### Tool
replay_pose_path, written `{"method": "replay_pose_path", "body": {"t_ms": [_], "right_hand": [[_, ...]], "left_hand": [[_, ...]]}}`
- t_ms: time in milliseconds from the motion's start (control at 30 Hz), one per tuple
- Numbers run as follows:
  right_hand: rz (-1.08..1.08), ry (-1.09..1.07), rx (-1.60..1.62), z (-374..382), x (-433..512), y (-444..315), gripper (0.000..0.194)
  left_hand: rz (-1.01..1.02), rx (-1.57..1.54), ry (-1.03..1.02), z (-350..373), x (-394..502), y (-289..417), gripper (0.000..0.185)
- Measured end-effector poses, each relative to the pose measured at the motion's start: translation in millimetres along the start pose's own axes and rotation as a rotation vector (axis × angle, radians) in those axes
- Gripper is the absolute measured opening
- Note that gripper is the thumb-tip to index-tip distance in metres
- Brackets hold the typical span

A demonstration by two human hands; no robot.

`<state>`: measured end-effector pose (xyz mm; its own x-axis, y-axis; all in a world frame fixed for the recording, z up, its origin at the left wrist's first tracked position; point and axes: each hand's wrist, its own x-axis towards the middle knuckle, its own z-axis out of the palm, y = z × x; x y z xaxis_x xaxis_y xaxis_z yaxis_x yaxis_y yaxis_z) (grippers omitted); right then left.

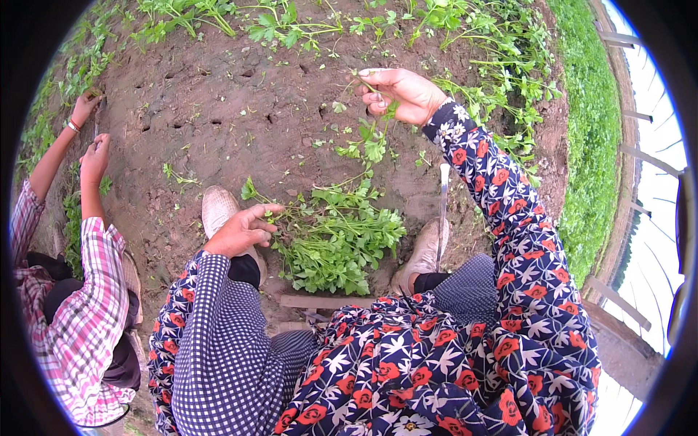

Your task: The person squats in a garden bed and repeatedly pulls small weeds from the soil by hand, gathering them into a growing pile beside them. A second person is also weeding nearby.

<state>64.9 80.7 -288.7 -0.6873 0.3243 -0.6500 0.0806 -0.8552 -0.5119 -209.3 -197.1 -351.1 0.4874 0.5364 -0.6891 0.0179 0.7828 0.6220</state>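
My right hand (pixel 401 97) is raised over the soil and pinches a celery-like seedling (pixel 373 144) near its root end, its leaves hanging below the palm. Low between my shoes lies a loose pile of cut or pulled green seedlings (pixel 341 240). At the pile's left edge is my left hand (pixel 244 231), fingers apart and index finger stretched out; I see nothing gripped in it. A single leafy sprig (pixel 250 189) pokes up just beyond that hand. Beside my right shoe (pixel 428 250) a thin metal rod with a pale top (pixel 443 201) stands almost upright.
Small holes dot the bare soil (pixel 212 103) ahead. Seedlings (pixel 289 27) lie in rows along the far and right sides. A co-worker's hands (pixel 94 158) are busy at the left. A low wooden stool (pixel 322 301) shows below the pile; a dense green bed (pixel 589 109) runs at right.
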Motion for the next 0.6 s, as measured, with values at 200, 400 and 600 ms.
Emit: {"method": "replay_pose_path", "body": {"t_ms": [200, 400, 600], "right_hand": [[0.044, -0.190, 0.288, 61.1, 21.4, 50.7, 0.021], [0.024, -0.247, 0.392, 91.8, 26.4, 72.1, 0.023], [-0.022, -0.360, 0.466, 98.0, 39.0, 81.7, 0.024]], "left_hand": [[0.305, 0.038, 0.189, -15.2, 5.6, 44.7, 0.063], [0.429, -0.166, 0.129, 0.9, 13.7, 82.7, 0.073], [0.328, -0.262, 0.070, 20.3, 15.8, 74.0, 0.040]]}}
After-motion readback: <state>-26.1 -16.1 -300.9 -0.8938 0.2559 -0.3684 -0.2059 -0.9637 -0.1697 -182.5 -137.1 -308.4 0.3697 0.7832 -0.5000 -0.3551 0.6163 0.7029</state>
